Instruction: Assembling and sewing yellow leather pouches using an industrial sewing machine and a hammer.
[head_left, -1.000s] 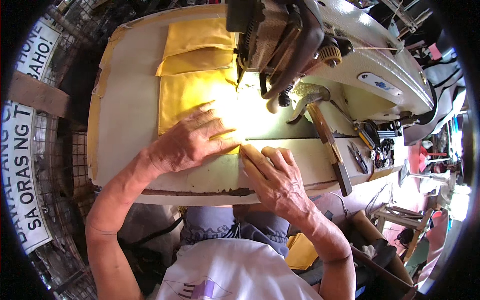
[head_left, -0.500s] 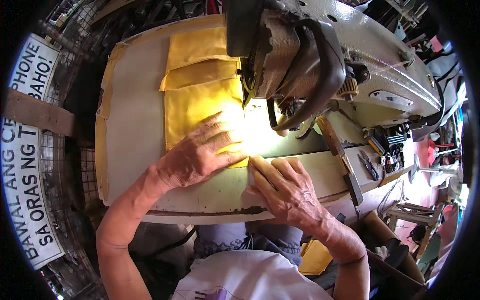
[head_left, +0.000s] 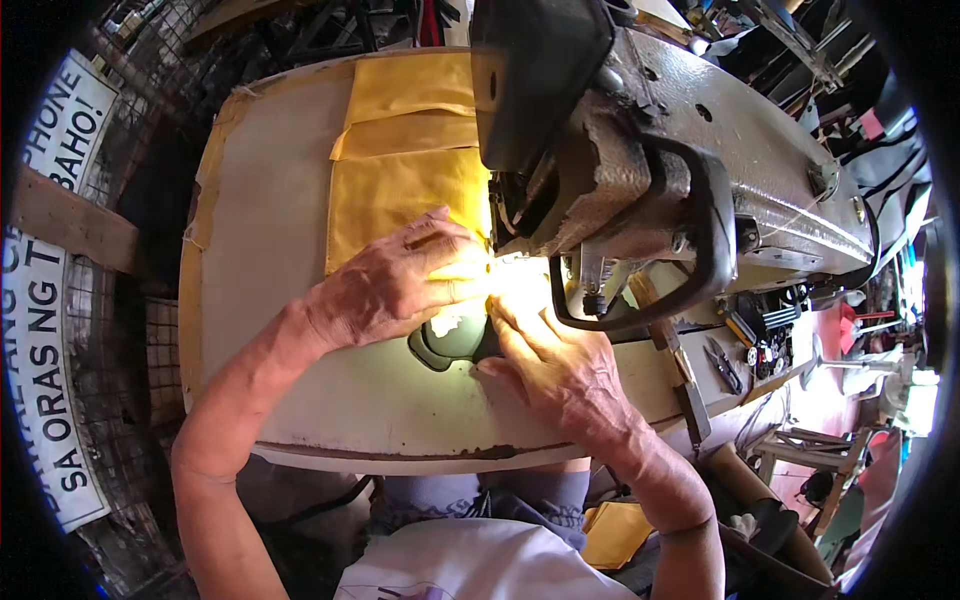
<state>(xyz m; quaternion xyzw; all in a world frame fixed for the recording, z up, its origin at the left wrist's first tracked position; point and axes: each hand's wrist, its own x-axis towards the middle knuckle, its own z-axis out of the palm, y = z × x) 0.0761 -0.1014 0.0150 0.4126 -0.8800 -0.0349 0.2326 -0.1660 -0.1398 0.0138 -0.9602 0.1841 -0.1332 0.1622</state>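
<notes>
A long piece of yellow fabric point(head_left: 405, 190) with a folded band across it lies on the bed of a sewing machine point(head_left: 740, 190). My left hand point(head_left: 400, 280) rests on the fabric's near part, fingers stretched toward the machine's needle area. Beside it my right hand point(head_left: 560, 365) lies by the fabric's near right corner, fingers extended and the thumb apart on the tabletop. Strong lamp light washes out the fingertips, and the needle cannot be made out. Between the hands, a dark rounded plate point(head_left: 448, 345) shows in the bed.
The pale worktable point(head_left: 260, 200) has worn edges. Small scissors point(head_left: 722, 368) and assorted small tools point(head_left: 770, 345) lie at its right. A wooden bar point(head_left: 680, 370) stands across the table beside the machine. More yellow fabric point(head_left: 615, 533) lies below, right of my lap.
The yellow fabric has slid away from me, uncovering the dark plate. Both hands have moved slightly farther in, the right one up toward the lit needle area. The whole view has shifted a little.
</notes>
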